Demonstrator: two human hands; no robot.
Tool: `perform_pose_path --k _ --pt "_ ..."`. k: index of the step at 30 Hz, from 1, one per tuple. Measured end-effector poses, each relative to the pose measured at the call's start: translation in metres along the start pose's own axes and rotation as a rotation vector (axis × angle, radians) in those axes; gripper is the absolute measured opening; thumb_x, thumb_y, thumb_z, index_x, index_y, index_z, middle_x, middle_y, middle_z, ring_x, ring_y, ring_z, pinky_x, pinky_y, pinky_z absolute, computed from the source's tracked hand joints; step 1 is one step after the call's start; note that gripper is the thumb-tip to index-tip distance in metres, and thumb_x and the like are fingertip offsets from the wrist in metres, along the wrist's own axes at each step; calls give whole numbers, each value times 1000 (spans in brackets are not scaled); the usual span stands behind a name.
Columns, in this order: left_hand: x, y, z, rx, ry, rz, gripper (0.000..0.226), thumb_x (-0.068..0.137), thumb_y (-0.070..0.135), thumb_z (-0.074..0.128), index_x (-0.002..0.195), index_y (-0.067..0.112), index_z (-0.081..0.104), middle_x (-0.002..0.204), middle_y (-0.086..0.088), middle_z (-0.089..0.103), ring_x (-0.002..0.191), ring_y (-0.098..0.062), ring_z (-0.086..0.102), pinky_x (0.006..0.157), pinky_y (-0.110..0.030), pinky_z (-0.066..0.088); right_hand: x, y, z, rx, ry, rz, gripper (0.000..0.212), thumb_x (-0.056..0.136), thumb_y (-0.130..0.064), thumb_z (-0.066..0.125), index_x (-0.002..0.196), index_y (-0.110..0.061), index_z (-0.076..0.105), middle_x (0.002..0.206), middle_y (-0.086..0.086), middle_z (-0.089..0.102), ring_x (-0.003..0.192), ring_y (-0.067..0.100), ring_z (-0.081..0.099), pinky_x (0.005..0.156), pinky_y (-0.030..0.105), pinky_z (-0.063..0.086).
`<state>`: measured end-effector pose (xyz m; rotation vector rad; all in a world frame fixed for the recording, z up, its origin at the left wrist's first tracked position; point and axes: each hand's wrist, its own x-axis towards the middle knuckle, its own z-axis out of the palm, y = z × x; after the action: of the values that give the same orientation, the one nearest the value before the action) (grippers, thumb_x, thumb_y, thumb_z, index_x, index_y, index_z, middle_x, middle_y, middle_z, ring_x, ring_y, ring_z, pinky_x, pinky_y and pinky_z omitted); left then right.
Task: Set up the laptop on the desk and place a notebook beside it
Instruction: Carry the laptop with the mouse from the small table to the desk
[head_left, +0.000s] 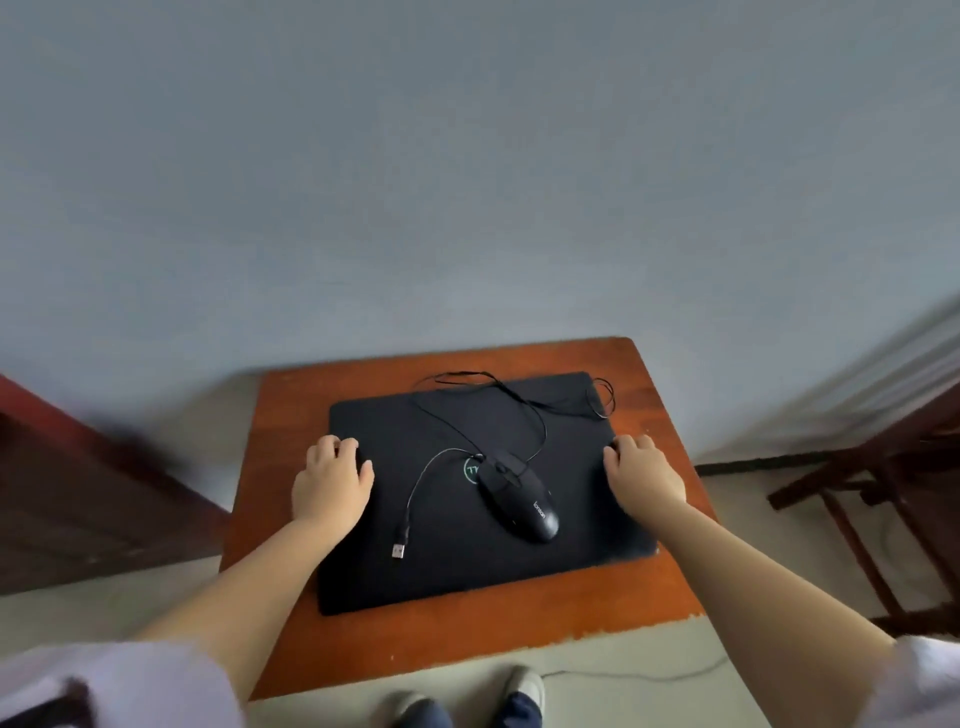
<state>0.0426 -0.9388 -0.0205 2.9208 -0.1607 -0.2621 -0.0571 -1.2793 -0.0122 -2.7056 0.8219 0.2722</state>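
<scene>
A closed black laptop lies flat on the small wooden desk. The left hand grips its left edge and the right hand its right, fingers apparently curled under. A wired mouse rests on the lid.

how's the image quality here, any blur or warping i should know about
Head view: strong wide-angle distortion, so the wall's base bows and the desk looks tapered. The centre is fairly sharp: the mouse and its logo read clearly on the closed laptop. The edges smear, especially the dark furniture at left and the wooden chair at right. Lighting is soft and even, with no glare. Left hand and right hand look sharp.
</scene>
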Motion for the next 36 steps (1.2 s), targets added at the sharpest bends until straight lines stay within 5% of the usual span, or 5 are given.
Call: perform_pose_path --k 5,12,17,24,36 --pt "-8 -1 8 -235 -59 -399 52 95 38 42 134 4 37 130 -21 48 119 -39 48 91 -50 45 29 -3 9 166 -89 108 44 96 -38 29 118 -4 45 120 20 52 101 38 54 78 42 43" --pt "17 0 12 -275 -167 -646 65 93 55 34 116 -4 50 117 -22 59 103 -40 58 88 -47 50 52 -8 15 253 -186 283 66 94 -52 25 125 4 44 126 24 52 109 38 53 92 42 44" --pt "20 -4 15 -388 -94 -675 67 91 59 33 92 -4 57 99 -20 63 82 -35 57 71 -41 47 54 -5 15 323 -122 269 67 92 -59 18 72 -4 51 74 8 56 58 18 46 62 32 38" --pt "35 24 -3 -418 -23 -495 76 89 63 32 117 -4 55 122 -22 59 111 -41 55 87 -45 47 36 16 1 447 70 330 64 90 -61 22 80 -7 55 71 5 53 60 19 46 63 33 36" --pt "39 214 4 -236 -218 155 70 88 65 29 60 3 48 62 -9 53 56 -26 50 53 -34 40 -101 172 -22 737 360 829 57 90 -57 29 82 -7 56 79 7 53 70 24 48 69 34 37"
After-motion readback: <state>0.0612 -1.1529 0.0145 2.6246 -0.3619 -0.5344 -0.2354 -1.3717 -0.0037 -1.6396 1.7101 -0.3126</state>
